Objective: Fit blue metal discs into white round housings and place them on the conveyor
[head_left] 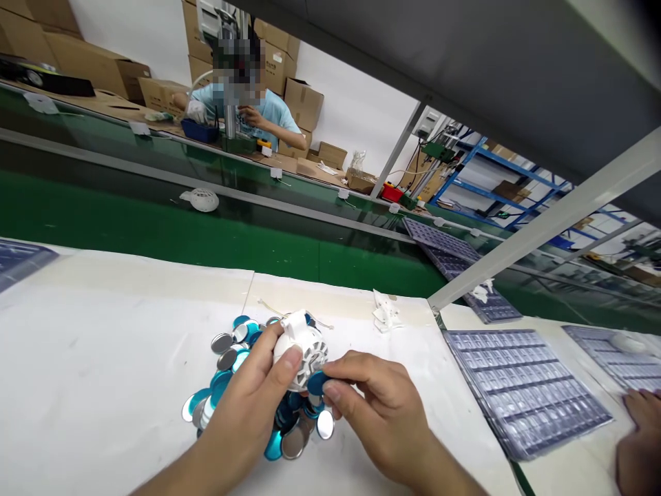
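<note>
My left hand (pixel 258 386) is closed round a white round plastic fan housing (pixel 304 344) with slotted vents and a short neck, tilted up off the table. Between the thumb and fingertips of my right hand (pixel 379 406) is a blue round disc (pixel 317 383), held close against the lower edge of the housing. Under and around my left hand lies a loose pile of shiny discs (pixel 293 441), some blue and some silver. A thin wire (pixel 268 307) shows behind the housing. Part of the pile is hidden by my hands.
Clear compartment trays (pixel 527 386) lie to the right, near another person's hand (pixel 643 410). A white post (pixel 542 234) rises there. Crumpled white scraps (pixel 386 311) rest on the table. Beyond runs a green conveyor belt (pixel 129 213) carrying a white part (pixel 202 200). A co-worker (pixel 279 114) sits opposite.
</note>
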